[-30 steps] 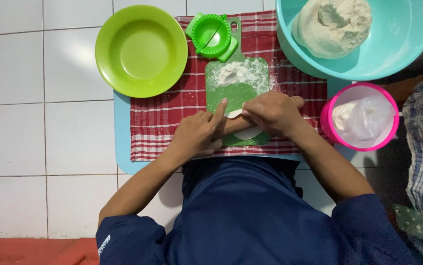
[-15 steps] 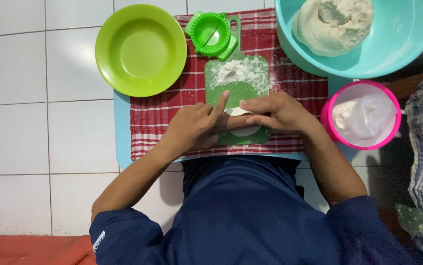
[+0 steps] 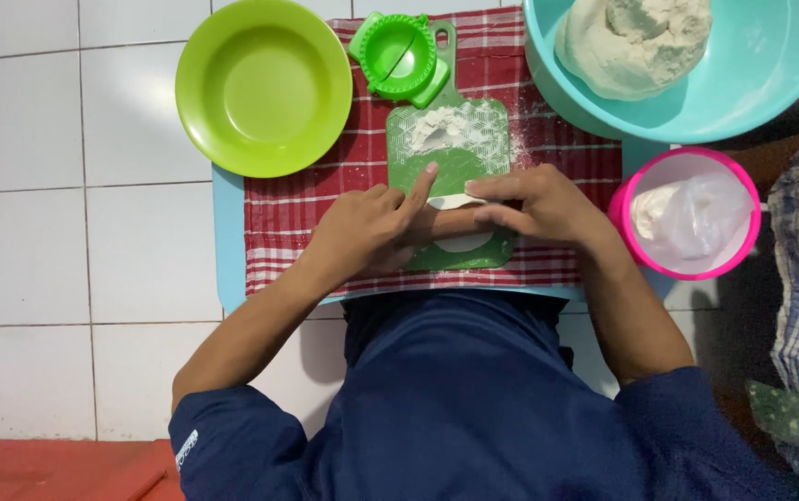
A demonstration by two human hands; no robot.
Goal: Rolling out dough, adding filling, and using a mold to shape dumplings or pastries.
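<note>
Hiding most of the dough disc point(image 3: 460, 243), left hand point(image 3: 362, 232) and right hand point(image 3: 539, 206) press flat.

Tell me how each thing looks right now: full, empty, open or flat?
Green plate: empty.
Green dumpling press: open, empty.
Green cutting board: floured.
Dough piece: flat, under both hands.
Blue bowl: holds a dough lump.
Pink tub: open, bag inside.
Left hand: pressing.
Right hand: pressing.

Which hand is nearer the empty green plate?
Left. The left hand lies just below-right of the green plate; the right hand is farther right, past the cutting board.
</note>
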